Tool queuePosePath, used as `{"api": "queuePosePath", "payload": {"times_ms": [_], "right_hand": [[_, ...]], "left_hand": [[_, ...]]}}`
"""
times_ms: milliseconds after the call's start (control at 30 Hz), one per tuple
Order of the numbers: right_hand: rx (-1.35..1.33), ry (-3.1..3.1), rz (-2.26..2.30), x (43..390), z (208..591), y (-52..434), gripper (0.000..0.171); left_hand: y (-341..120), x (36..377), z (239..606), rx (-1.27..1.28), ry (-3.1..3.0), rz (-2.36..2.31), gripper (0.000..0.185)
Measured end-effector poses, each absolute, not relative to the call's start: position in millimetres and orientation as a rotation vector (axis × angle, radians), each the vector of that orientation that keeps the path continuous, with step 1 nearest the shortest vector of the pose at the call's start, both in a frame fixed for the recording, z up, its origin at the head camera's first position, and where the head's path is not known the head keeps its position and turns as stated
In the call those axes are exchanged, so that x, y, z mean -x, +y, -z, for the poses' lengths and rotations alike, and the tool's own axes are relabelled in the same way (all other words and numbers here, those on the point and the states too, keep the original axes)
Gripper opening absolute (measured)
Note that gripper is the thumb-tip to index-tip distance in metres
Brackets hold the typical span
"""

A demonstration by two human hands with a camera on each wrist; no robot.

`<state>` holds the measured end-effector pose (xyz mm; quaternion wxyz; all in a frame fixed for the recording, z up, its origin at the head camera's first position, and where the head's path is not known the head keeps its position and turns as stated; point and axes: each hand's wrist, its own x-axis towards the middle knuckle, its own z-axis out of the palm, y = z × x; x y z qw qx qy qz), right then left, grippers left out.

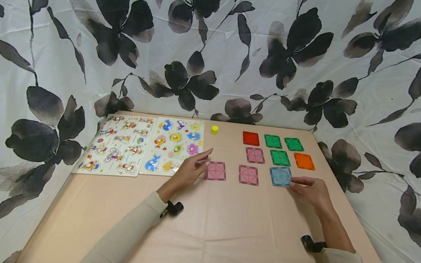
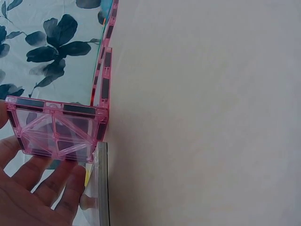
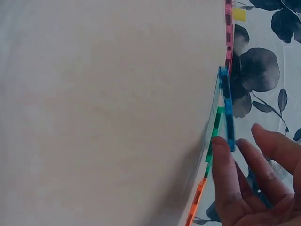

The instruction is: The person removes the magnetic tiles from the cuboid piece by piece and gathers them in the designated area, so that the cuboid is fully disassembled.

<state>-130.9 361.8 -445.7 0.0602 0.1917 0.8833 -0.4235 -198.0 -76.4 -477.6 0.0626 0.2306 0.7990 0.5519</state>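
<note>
Left hand: the left hand point(image 1: 190, 171) is reaching out near the middle of the table point(image 1: 98, 204), its straight fingers point(image 2: 44, 176) touching the left edge of a pink tile point(image 1: 215, 170); nothing is being gripped.
Pink tile: it is lying flat near the table's middle, just right of the puzzle boards.
Right hand: the right hand point(image 1: 310, 190) is resting toward the right edge, its fingertips point(image 3: 225, 162) touching the near right corner of the blue tile point(image 1: 281, 176); whether they are pinching it I cannot tell.
Blue tile: it is sitting nearest of the coloured tiles toward the right edge.
Puzzle boards: two puzzle boards point(image 1: 138, 144) are lying side by side at the far left corner.
Yellow block: a yellow block point(image 1: 215, 129) is standing near the far edge.
</note>
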Motion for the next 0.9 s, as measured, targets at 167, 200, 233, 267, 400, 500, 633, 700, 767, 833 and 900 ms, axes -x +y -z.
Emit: {"api": "queuePosePath", "payload": {"times_ms": [167, 200, 233, 267, 400, 500, 633, 700, 767, 833, 900], "right_hand": [[-0.569, 2.725, 1.197, 130, 445, 363, 0.043], [-0.557, 2.748, 1.177, 131, 444, 362, 0.042], [-0.533, 2.771, 1.165, 131, 444, 360, 0.043], [-0.506, 2.794, 1.151, 132, 443, 358, 0.042], [-0.389, 2.857, 1.128, 136, 442, 343, 0.039], [-0.295, 2.855, 1.142, 142, 440, 326, 0.038], [-0.165, 2.832, 1.172, 152, 438, 295, 0.038], [-0.101, 2.811, 1.188, 156, 438, 278, 0.040], [-0.033, 2.800, 1.195, 161, 439, 262, 0.041], [0.031, 2.793, 1.179, 165, 440, 245, 0.043], [0.100, 2.796, 1.150, 170, 441, 228, 0.044]], "left_hand": [[-75, 199, 477, -0.709, 2.423, -1.660, 0.051], [-75, 199, 477, -0.706, 2.425, -1.658, 0.051], [-75, 199, 477, -0.704, 2.425, -1.656, 0.052], [-74, 199, 477, -0.700, 2.424, -1.655, 0.052], [-73, 199, 477, -0.670, 2.431, -1.646, 0.050], [-73, 198, 477, -0.654, 2.438, -1.653, 0.048], [-73, 197, 471, -0.651, 2.447, -1.652, 0.049], [-73, 197, 470, -0.657, 2.471, -1.628, 0.052], [-74, 199, 472, -0.680, 2.514, -1.584, 0.055], [-73, 199, 469, -0.696, 2.573, -1.538, 0.056], [-74, 199, 467, -0.723, 2.652, -1.466, 0.055]]}}
